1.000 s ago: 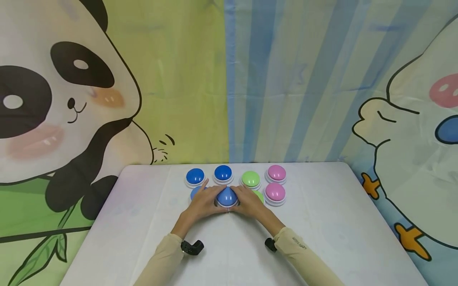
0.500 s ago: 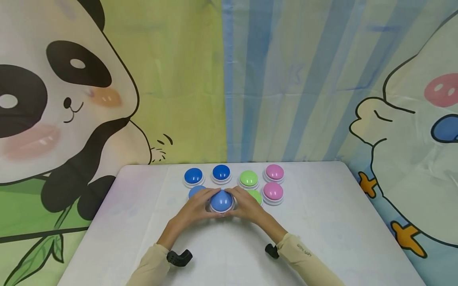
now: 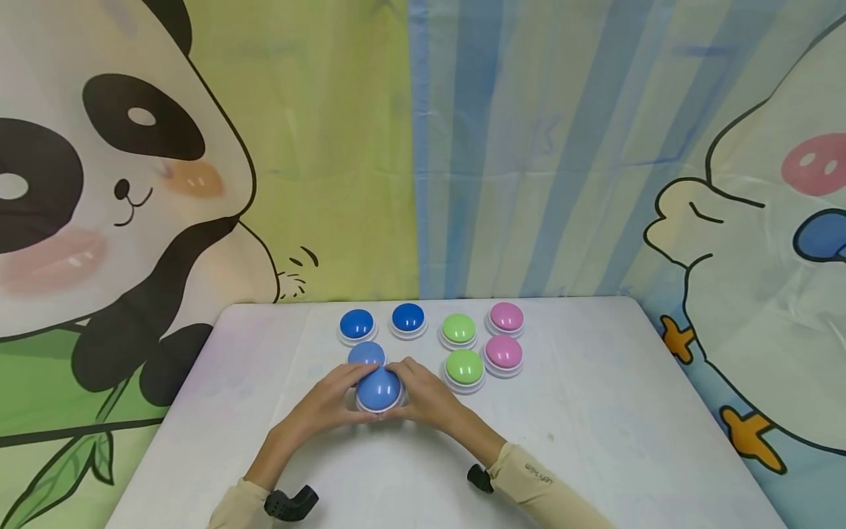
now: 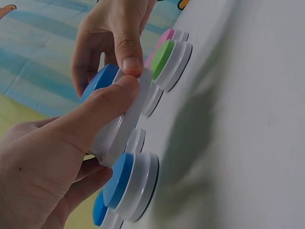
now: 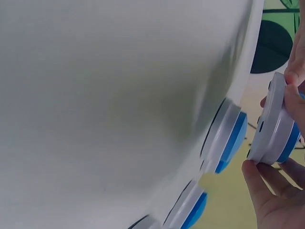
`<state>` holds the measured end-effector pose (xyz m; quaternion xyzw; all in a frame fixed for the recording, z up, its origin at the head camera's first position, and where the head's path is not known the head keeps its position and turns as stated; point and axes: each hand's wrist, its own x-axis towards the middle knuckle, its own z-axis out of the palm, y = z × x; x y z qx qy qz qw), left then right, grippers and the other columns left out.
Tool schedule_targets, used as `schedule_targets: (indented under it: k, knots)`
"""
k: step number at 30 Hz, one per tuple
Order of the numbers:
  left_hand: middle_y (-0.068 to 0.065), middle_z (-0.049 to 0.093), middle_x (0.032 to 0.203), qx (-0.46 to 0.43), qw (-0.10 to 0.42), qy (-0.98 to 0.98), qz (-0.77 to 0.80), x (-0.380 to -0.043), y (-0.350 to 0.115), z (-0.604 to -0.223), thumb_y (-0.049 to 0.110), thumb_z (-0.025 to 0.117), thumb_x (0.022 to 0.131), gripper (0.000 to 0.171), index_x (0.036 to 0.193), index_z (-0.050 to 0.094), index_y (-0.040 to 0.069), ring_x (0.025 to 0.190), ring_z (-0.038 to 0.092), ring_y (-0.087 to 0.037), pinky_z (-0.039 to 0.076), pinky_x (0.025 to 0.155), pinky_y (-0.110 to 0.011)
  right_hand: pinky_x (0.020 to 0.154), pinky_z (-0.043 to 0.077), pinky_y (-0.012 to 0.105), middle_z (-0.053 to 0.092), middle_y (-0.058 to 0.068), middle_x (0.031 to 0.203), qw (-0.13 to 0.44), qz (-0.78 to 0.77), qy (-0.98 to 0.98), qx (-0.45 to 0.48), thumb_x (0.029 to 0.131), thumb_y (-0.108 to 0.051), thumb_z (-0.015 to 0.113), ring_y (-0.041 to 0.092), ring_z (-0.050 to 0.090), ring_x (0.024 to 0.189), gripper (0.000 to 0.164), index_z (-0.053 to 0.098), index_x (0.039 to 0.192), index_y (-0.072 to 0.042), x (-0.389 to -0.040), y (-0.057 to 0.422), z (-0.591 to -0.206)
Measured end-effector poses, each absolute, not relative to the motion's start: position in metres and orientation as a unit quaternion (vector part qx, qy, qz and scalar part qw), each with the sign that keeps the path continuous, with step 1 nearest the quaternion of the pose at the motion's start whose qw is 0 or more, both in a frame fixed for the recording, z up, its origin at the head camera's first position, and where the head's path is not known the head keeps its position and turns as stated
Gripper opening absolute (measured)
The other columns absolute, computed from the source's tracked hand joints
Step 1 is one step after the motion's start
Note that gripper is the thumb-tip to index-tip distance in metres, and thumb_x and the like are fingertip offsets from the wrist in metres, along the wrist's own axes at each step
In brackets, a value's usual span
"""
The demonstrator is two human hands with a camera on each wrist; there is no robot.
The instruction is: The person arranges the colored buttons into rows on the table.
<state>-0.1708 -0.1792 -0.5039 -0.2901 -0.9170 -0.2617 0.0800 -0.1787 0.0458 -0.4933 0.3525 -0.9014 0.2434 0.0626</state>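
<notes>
A push button with a blue dome and white round base is held between both hands, raised off the table. My left hand grips its left side, thumb along the base and fingers at the far edge. From the other side my right hand grips it, the two thumbs almost meeting in the left wrist view. Dark spots show on the base's underside in the right wrist view. Just behind the held button stands another blue push button, partly covered by it in the head view.
Two more blue buttons stand at the back of the white table. To their right are two green buttons and two pink buttons. Printed cloth hangs behind the table.
Both hands have carried the blue push button left and nearer to the person. The front green button, partly covered before, now shows whole.
</notes>
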Motion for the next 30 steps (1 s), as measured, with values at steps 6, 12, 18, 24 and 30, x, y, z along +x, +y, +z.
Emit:
schedule_targets:
  k: [6, 12, 18, 24, 30]
  knots:
    - [0.0, 0.054, 0.13, -0.292, 0.076, -0.914, -0.273, -0.163, -0.196, -0.501, 0.049, 0.081, 0.06, 0.086, 0.135, 0.046, 0.022, 0.116, 0.054, -0.017, 0.052, 0.09, -0.035, 0.089, 0.05, 0.021, 0.053, 0.001, 0.111, 0.04, 0.257, -0.898, 0.354, 0.071, -0.047, 0.073, 0.009, 0.055, 0.101, 0.076, 0.043, 0.132, -0.013, -0.169, 0.032, -0.489]
    - [0.002, 0.054, 0.128, -0.303, 0.062, -0.909, -0.281, -0.158, -0.203, -0.505, 0.044, 0.083, 0.059, 0.087, 0.135, 0.045, 0.022, 0.113, 0.054, -0.014, 0.052, 0.088, -0.03, 0.09, 0.05, 0.022, 0.052, 0.004, 0.115, -0.005, 0.269, -0.899, 0.346, 0.074, -0.039, 0.074, 0.011, 0.055, 0.105, 0.075, 0.04, 0.135, -0.012, -0.161, 0.028, -0.487]
    - [0.005, 0.055, 0.128, -0.322, 0.057, -0.904, -0.275, -0.149, -0.207, -0.509, 0.047, 0.081, 0.059, 0.087, 0.133, 0.047, 0.019, 0.112, 0.054, -0.013, 0.052, 0.088, -0.032, 0.089, 0.05, 0.02, 0.053, 0.003, 0.117, -0.027, 0.268, -0.9, 0.343, 0.072, -0.039, 0.076, 0.01, 0.055, 0.106, 0.076, 0.041, 0.134, -0.014, -0.151, 0.025, -0.49]
    - [0.011, 0.054, 0.129, -0.322, 0.035, -0.909, -0.263, -0.138, -0.21, -0.512, 0.049, 0.08, 0.06, 0.085, 0.134, 0.046, 0.023, 0.115, 0.053, -0.01, 0.051, 0.091, -0.035, 0.085, 0.05, 0.017, 0.055, 0.001, 0.11, -0.002, 0.245, -0.902, 0.356, 0.068, -0.042, 0.078, 0.008, 0.056, 0.099, 0.073, 0.046, 0.126, -0.012, -0.14, 0.022, -0.493]
    - [0.014, 0.055, 0.126, -0.331, 0.037, -0.904, -0.266, -0.124, -0.212, -0.525, 0.054, 0.077, 0.062, 0.081, 0.132, 0.048, 0.025, 0.112, 0.054, -0.008, 0.051, 0.089, -0.033, 0.081, 0.049, 0.015, 0.055, 0.0, 0.105, 0.008, 0.228, -0.899, 0.374, 0.066, -0.046, 0.077, 0.007, 0.055, 0.093, 0.073, 0.048, 0.122, -0.01, -0.127, 0.019, -0.501]
